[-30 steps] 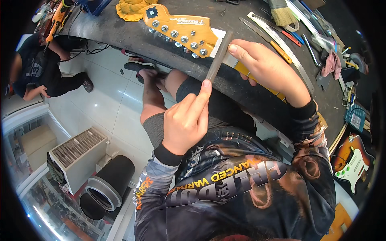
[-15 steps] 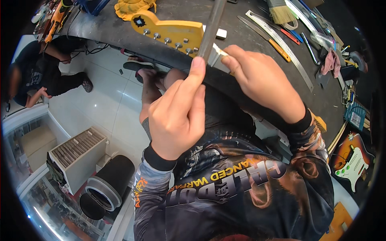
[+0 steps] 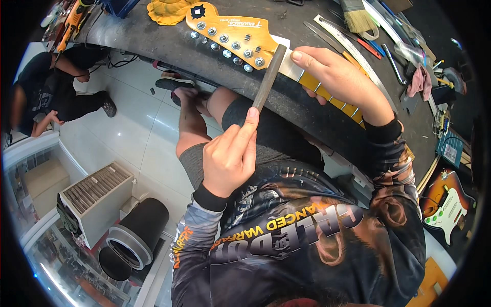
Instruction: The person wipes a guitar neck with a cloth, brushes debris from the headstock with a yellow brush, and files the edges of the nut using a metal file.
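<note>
- So, left hand (image 3: 230,158) grips the near end of the file (image 3: 270,78)
- It slants up-right, crossing over the guitar neck (image 3: 337,104) beside the headstock (image 3: 230,31)
- Right hand (image 3: 341,77), curled round that neck, sits nearer the tip

On my feed: guitar head (image 3: 217,23) glossy lacquered wood, pegs (image 3: 223,38) shiny metal. Bar (image 3: 270,77) reads dull grey, worn, metal-looking. Neck (image 3: 331,98) smooth yellow wood, frets (image 3: 316,87) bright metal. Bench top (image 3: 148,43) matt, scuffed. Rag (image 3: 166,11) creased matt cloth. Brush (image 3: 358,21) rough bristle. Floor tiles (image 3: 130,123) smooth, glossy. I get a glossy finish on the guitar body (image 3: 459,187), plus a smooth, plastic-looking white plate (image 3: 451,216).
</note>
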### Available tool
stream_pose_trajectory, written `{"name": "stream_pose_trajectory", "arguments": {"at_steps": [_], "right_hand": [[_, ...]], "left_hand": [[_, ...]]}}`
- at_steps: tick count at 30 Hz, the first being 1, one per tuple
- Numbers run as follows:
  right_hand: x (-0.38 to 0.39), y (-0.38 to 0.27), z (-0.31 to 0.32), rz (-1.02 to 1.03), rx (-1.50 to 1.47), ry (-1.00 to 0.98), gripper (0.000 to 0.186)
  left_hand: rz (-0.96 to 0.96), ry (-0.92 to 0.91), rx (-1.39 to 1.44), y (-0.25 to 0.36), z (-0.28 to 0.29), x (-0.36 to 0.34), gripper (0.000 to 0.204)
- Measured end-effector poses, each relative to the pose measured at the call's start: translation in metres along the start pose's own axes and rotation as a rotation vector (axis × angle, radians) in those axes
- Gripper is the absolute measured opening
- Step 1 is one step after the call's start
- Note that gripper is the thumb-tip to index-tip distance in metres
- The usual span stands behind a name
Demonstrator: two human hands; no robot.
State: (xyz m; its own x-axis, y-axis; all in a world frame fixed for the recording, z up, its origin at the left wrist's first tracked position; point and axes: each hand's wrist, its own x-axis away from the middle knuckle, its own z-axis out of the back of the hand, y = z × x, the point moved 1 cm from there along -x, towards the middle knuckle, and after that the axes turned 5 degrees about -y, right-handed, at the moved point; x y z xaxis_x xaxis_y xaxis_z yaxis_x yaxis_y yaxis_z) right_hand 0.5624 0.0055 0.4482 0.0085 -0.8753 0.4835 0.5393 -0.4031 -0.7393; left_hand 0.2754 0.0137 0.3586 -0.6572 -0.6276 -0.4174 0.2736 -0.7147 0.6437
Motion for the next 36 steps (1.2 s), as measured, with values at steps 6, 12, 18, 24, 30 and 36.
{"name": "stream_pose_trajectory", "arguments": {"at_steps": [6, 12, 18, 24, 30, 36], "right_hand": [[-0.001, 0.006, -0.005, 0.02, 0.012, 0.035, 0.059], [0.009, -0.009, -0.016, 0.04, 0.189, 0.131, 0.049], [0.021, -0.01, -0.044, 0.259, 0.528, 0.384, 0.035], [0.026, -0.012, -0.061, 0.293, 0.627, 0.434, 0.032], [0.017, -0.004, -0.038, 0.286, 0.461, 0.367, 0.035], [0.001, 0.002, -0.006, 0.015, 0.06, 0.044, 0.056]], "left_hand": [[0.009, -0.059, -0.014, 0.002, -0.002, 0.001, 0.057], [0.004, -0.046, -0.001, 0.014, 0.006, -0.014, 0.057], [0.049, -0.125, -0.069, 0.047, 0.028, -0.058, 0.059], [0.053, -0.05, 0.067, 0.05, 0.037, -0.07, 0.04], [0.095, 0.035, 0.068, 0.04, 0.041, -0.05, 0.04], [0.058, 0.008, 0.008, 0.028, 0.031, -0.024, 0.044]]}}
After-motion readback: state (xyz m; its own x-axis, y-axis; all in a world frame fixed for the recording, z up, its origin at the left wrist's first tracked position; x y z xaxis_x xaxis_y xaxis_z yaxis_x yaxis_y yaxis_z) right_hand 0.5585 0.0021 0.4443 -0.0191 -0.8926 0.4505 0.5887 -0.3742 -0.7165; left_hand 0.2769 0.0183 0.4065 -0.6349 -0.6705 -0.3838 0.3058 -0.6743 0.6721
